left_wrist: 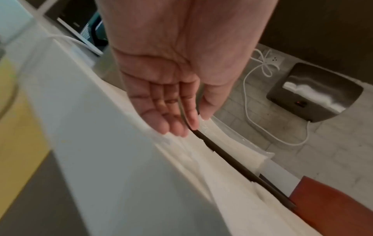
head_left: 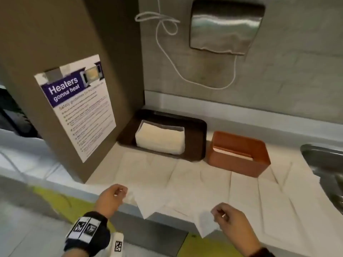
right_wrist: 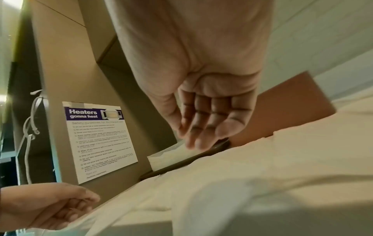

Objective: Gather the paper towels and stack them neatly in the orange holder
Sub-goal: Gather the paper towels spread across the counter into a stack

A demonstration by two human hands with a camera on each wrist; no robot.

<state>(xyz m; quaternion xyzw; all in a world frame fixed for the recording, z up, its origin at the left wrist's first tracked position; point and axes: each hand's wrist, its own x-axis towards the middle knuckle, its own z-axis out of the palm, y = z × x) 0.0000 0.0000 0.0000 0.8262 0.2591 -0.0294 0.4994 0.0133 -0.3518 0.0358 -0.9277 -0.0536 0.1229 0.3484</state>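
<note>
Several white paper towels (head_left: 202,182) lie spread and overlapping across the pale counter, some hanging over its front edge. The orange holder (head_left: 239,166) stands behind them at right of centre, with a few towels (head_left: 232,153) inside. My left hand (head_left: 120,191) hovers at the front left edge of the spread, fingers loosely curled, holding nothing. My right hand (head_left: 218,213) hovers over a towel corner (head_left: 206,227) that droops off the counter. In the wrist views the left hand (left_wrist: 177,127) and the right hand (right_wrist: 193,140) show relaxed, empty fingers above the towels (right_wrist: 262,175).
A dark tray (head_left: 196,127) left of the holder carries a wrapped pack of towels (head_left: 159,140). A steel sink (head_left: 324,160) lies at the right. A brown cabinet with a poster (head_left: 78,108) walls off the left. A hand dryer (head_left: 226,26) and white cord (head_left: 167,52) hang on the wall.
</note>
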